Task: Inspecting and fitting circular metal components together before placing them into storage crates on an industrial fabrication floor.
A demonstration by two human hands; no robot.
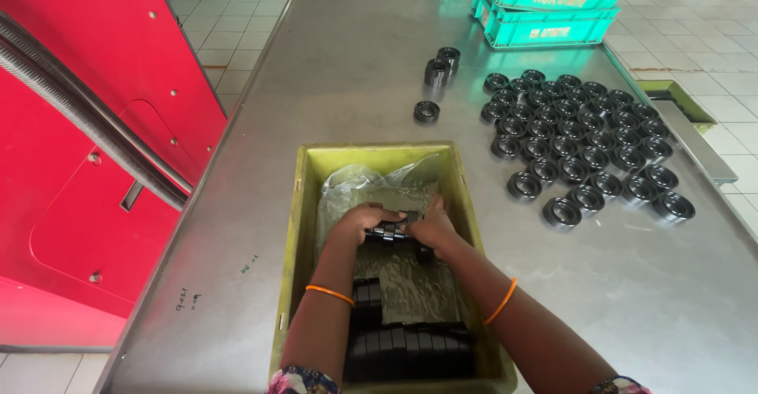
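Both my hands reach into an olive-green plastic bin point(298, 228) lined with a clear plastic sheet. My left hand point(359, 222) and my right hand point(430, 222) together grip a short row of black ring bearings point(388, 232) held on edge between them. More black bearings point(407, 350) lie packed in rows at the near end of the bin. Each wrist wears an orange band.
On the steel table point(339, 54), many black bearings point(580, 145) lie flat in rows at the right. A few stacked bearings point(438, 70) stand further back. Two teal crates point(545, 3) sit at the far end. A red machine with grey hoses point(79, 110) flanks the left.
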